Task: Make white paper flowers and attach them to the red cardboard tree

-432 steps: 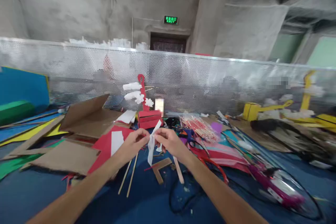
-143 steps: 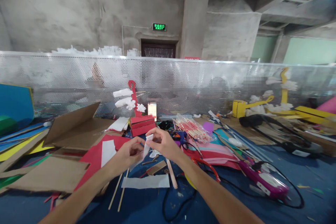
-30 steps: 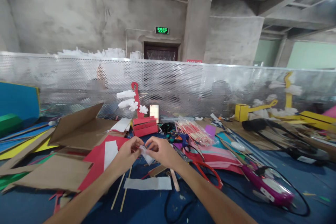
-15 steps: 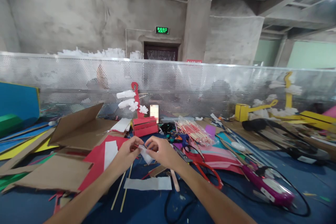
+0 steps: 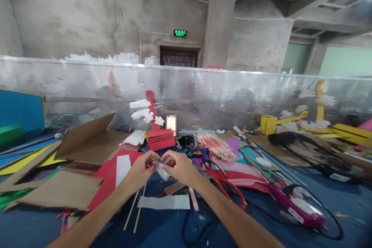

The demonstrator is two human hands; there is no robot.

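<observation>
A long, flat white paper strip (image 5: 164, 202) lies on the dark blue worktop (image 5: 161, 230). Beyond it, the left hand (image 5: 143, 166) and the right hand (image 5: 179, 166), fingertips pinched, hold a small white piece of paper (image 5: 163, 172) between them. Farther back stands a red block (image 5: 161, 140) with an upright red neck (image 5: 152, 106), before a silver perforated metal screen (image 5: 200, 93).

the held white piece (image 5: 163, 172) looks like matt paper.
</observation>
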